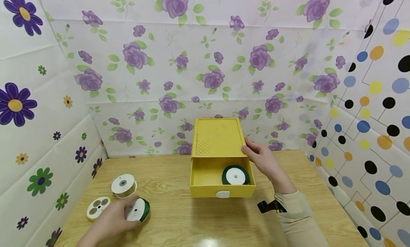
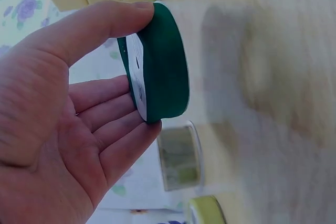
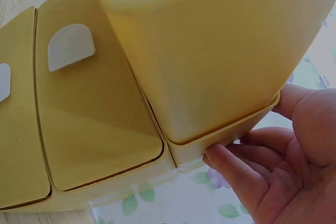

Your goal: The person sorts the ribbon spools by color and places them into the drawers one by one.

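My left hand (image 1: 112,218) grips a spool of green ribbon (image 2: 167,64), thumb on one edge and fingers under the other. A white spool (image 1: 123,185) and a yellow-edged spool (image 1: 97,208) lie beside that hand on the table. My right hand (image 1: 264,161) holds the right upper edge of a yellow drawer cabinet (image 1: 219,136), thumb over the top and fingers along the side wall. The cabinet's top drawer (image 1: 205,191) is pulled out. Inside it, on the right, sits another green ribbon spool (image 1: 235,175).
Lower drawers with white handles (image 3: 72,47) show closed in the right wrist view. The wooden table (image 1: 166,211) meets a flower-print backdrop (image 1: 166,76) at the back. Patterned side sheets (image 1: 378,133) flank it. A black strap (image 1: 270,206) hangs at the right wrist.
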The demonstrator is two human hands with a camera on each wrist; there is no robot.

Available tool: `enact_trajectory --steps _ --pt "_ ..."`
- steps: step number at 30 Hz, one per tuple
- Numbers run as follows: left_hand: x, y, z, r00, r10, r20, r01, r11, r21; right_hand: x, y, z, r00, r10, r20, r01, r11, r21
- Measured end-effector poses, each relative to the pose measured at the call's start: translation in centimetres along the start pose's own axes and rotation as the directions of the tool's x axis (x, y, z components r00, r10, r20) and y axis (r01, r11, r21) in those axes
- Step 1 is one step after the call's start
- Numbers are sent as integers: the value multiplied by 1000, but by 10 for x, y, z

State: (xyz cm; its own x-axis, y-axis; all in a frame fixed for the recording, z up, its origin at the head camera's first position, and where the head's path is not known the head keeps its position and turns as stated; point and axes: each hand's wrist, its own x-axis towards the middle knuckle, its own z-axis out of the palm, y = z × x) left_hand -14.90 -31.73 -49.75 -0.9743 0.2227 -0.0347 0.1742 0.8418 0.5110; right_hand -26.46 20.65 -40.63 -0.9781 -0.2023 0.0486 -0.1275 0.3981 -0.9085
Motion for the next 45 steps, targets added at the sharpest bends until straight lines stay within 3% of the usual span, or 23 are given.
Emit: enact_trajectory --steps 7,11,17,23,34,38,45 --pt "2 24 -4 999 -17 -48 15 999 -35 1 0 0 1000 -11 1 11 1000 4" --pt "2 40 -4 995 -19 -96 9 994 -105 1 -1 1 1000 -8 0 8 1000 7" --pt "8 57 -4 988 -68 -142 33 971 -236 1 0 1 1000 1 1 -1 1000 12" --pt "18 77 -8 967 -137 -216 52 932 -359 1 -1 2 1000 -7 -5 7 1000 6" --pt "27 115 -13 948 -163 -274 -44 784 -619 1 0 3 1000 -10 -6 10 1000 13" --pt "29 129 -11 946 -113 -304 -112 766 -633 2 2 3 1000 -15 -8 15 1000 9" --pt "32 151 -8 935 -23 -354 -216 756 -618 1 0 2 1000 -5 -7 6 1000 12"
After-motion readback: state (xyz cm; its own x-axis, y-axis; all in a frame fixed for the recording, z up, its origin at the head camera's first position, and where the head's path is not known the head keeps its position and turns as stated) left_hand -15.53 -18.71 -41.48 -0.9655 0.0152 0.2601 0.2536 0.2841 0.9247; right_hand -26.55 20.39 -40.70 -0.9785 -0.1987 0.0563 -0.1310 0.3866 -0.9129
